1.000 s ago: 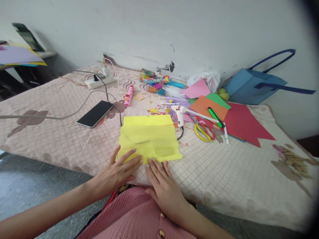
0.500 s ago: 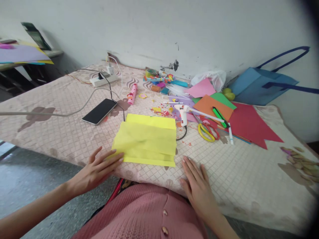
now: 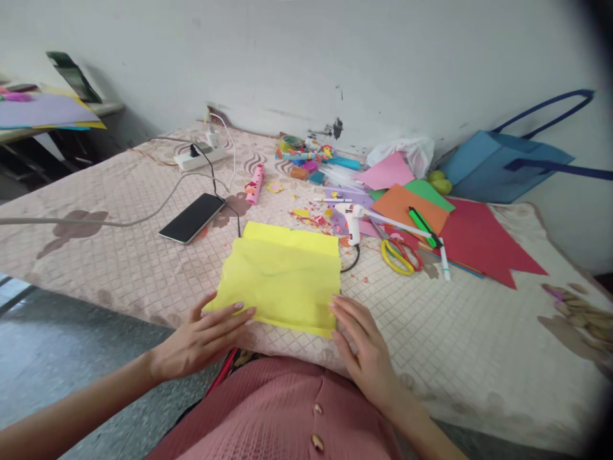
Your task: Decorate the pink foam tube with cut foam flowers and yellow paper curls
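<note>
A folded yellow paper (image 3: 282, 275) lies on the patterned tablecloth near the table's front edge, with a flap showing along its far side. My left hand (image 3: 201, 332) lies with fingers stretched over the paper's near left corner. At the near right corner, the fingertips of my right hand (image 3: 364, 348) touch the paper's edge, the fingers extended and the thumb apart. Just beyond the paper on the right are a white glue gun (image 3: 353, 223) and scissors (image 3: 400, 257) with yellow and red handles.
A phone (image 3: 191, 218) lies left of the paper, below a white power strip (image 3: 201, 157) with cables. Coloured paper sheets (image 3: 483, 236), a green marker (image 3: 424, 227) and a blue bag (image 3: 507, 166) are to the right. Paper scraps (image 3: 313, 218) and a pink roll (image 3: 255, 184) lie behind.
My right hand has moved left onto the paper's edge. My left hand has slid right, further over the near edge. The paper's near side has shifted slightly toward me.
</note>
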Available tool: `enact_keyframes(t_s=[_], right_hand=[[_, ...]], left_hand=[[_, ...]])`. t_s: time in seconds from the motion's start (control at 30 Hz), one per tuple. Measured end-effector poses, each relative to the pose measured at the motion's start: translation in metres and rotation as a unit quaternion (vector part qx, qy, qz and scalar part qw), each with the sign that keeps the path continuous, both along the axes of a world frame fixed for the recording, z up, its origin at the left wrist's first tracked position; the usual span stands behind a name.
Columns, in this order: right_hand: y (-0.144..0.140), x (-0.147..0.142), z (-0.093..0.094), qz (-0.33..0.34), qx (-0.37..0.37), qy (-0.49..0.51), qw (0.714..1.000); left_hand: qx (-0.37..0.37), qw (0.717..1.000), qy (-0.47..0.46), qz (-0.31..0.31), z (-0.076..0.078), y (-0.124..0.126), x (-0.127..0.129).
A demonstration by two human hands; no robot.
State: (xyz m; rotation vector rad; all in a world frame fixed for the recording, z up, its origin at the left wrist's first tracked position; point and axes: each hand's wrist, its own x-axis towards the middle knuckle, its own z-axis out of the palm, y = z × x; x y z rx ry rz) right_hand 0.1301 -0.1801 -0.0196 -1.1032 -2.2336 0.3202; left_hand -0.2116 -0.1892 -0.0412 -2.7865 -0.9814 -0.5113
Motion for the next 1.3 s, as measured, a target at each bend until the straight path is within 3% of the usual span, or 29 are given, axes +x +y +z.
enact_keyframes(t_s=[0.2, 0.3, 0.5, 0.6, 1.0, 1.17, 1.3], right_hand=[[-0.007, -0.027, 0.020, 0.217, 0.075, -0.018, 0.973], [-0.011, -0.040, 0.022, 0.268, 0.096, -0.036, 0.958], [-0.009, -0.045, 0.006, 0.158, 0.045, -0.097, 0.982], [-0.009, -0.041, 0.000, 0.150, 0.027, -0.103, 0.983], [-0.005, -0.035, -0.004, 0.178, -0.016, -0.106, 0.978], [-0.006, -0.026, -0.005, 0.179, -0.024, -0.021, 0.983], [0.000, -0.009, -0.002, 0.089, -0.036, 0.072, 0.993]], left_hand=[[0.027, 0.999, -0.007, -0.017, -0.002, -0.006, 0.017], [0.023, 1.000, 0.009, -0.017, -0.004, -0.009, 0.027], [-0.009, 0.999, 0.040, 0.004, -0.007, -0.008, 0.032], [-0.035, 0.999, 0.028, 0.016, -0.009, -0.010, 0.024], [-0.008, 0.996, 0.015, 0.088, -0.018, -0.013, -0.061], [-0.012, 0.984, -0.105, 0.143, -0.002, 0.004, -0.059], [0.010, 0.972, -0.154, 0.178, 0.026, 0.036, -0.039]])
